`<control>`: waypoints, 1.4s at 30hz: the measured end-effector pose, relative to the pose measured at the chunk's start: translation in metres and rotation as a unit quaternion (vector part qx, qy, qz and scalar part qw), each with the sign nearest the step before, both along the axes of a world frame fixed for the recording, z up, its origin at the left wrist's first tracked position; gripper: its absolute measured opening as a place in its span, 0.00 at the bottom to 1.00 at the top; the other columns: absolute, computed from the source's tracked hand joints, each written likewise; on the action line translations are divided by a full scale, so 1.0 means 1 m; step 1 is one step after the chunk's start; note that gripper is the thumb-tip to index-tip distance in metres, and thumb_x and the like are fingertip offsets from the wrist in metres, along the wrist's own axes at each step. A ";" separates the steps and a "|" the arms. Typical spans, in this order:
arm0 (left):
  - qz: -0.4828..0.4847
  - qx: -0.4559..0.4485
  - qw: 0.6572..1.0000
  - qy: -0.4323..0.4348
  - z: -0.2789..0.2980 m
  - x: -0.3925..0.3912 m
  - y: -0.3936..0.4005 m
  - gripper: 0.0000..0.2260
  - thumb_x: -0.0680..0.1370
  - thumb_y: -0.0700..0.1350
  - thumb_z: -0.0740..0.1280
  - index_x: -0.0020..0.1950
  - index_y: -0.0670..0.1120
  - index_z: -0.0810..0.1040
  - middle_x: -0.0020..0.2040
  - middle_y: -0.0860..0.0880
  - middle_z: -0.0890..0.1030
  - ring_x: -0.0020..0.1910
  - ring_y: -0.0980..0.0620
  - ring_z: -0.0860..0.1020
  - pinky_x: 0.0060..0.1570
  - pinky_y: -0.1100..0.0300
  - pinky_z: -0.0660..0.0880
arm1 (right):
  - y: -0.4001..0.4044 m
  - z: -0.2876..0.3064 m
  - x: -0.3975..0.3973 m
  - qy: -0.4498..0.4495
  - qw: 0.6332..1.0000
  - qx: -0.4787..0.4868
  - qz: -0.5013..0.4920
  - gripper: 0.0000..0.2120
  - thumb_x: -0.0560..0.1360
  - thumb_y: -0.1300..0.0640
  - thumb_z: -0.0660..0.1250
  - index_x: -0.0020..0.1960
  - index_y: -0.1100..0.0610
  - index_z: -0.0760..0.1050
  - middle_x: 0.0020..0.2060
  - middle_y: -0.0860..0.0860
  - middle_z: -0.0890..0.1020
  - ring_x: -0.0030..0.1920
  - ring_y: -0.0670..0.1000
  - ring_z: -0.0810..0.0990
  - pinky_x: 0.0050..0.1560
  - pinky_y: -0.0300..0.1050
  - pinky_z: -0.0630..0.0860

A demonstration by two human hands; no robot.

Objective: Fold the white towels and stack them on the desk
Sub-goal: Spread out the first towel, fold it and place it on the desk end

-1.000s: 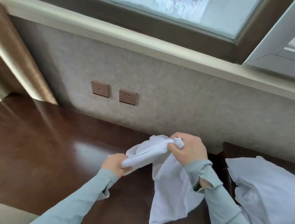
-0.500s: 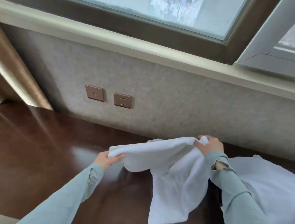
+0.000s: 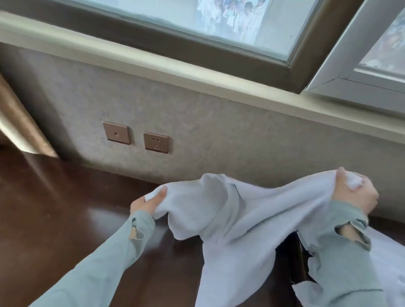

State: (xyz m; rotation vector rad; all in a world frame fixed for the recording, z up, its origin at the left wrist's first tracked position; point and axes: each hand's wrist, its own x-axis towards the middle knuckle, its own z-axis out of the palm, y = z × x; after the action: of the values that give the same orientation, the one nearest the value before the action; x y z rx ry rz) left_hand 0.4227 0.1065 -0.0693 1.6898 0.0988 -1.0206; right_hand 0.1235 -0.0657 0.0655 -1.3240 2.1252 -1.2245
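Note:
A white towel [image 3: 239, 223] hangs stretched between both hands above the dark wooden desk [image 3: 38, 210]. My left hand [image 3: 148, 201] pinches one corner at the left, thumb on top. My right hand [image 3: 356, 193] grips the opposite corner higher up at the right, fingers curled round bunched cloth. The towel's lower part droops in folds down toward the desk surface. More white towels [image 3: 396, 284] lie in a heap at the right, partly hidden behind my right sleeve.
A wall with two brown socket plates [image 3: 156, 142] runs behind the desk, under a window sill [image 3: 205, 75]. A curtain edge [image 3: 4, 115] hangs at the left. A dark gap [image 3: 293, 254] separates the desk from the surface holding the heap.
My hands have pulled apart, the right one moving right and up, spreading the bunched towel out between them.

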 end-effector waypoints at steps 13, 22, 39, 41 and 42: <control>-0.123 -0.145 0.976 0.110 0.000 -0.071 -0.006 0.11 0.72 0.34 0.70 0.53 0.32 0.79 0.46 0.40 0.82 0.40 0.47 0.81 0.44 0.61 0.80 | 0.133 -0.100 0.125 -0.226 0.912 0.221 0.263 0.14 0.70 0.63 0.71 0.51 0.51 0.73 0.45 0.45 0.78 0.47 0.45 0.78 0.51 0.38 0.73; -0.122 -0.148 0.979 0.072 0.000 -0.063 -0.004 0.04 0.73 0.39 0.71 0.45 0.39 0.82 0.41 0.43 0.83 0.40 0.48 0.81 0.45 0.61 0.78 | 0.141 -0.119 0.123 -0.268 0.900 0.262 0.220 0.13 0.73 0.69 0.66 0.36 0.53 0.79 0.36 0.46 0.80 0.43 0.49 0.77 0.56 0.43 0.75; -0.084 -0.173 0.981 0.008 0.000 -0.069 0.002 0.07 0.74 0.39 0.70 0.36 0.39 0.80 0.41 0.40 0.77 0.43 0.46 0.73 0.48 0.50 0.71 | 0.133 -0.114 0.142 -0.082 0.939 -0.032 0.333 0.05 0.66 0.65 0.73 0.41 0.60 0.82 0.38 0.52 0.79 0.36 0.39 0.77 0.35 0.26 0.72; -0.098 -0.181 0.979 -0.005 0.001 -0.070 0.000 0.07 0.72 0.42 0.71 0.34 0.42 0.81 0.41 0.41 0.76 0.43 0.46 0.72 0.47 0.50 0.69 | 0.135 -0.115 0.141 -0.070 0.931 -0.056 0.354 0.04 0.66 0.62 0.72 0.41 0.60 0.82 0.37 0.52 0.80 0.38 0.36 0.77 0.36 0.24 0.71; -0.107 -0.185 0.977 -0.014 0.002 -0.071 -0.001 0.08 0.72 0.43 0.72 0.33 0.44 0.82 0.40 0.41 0.76 0.43 0.46 0.72 0.47 0.50 0.69 | 0.136 -0.115 0.141 -0.072 0.930 -0.062 0.355 0.05 0.65 0.62 0.72 0.41 0.61 0.82 0.36 0.52 0.80 0.38 0.35 0.77 0.36 0.24 0.71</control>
State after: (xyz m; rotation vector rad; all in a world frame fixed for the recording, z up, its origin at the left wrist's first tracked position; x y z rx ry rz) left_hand 0.3520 0.1058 -0.0669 1.3923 -0.2832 -1.0971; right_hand 0.2644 0.0700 -0.0493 -1.7700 1.2800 -1.0924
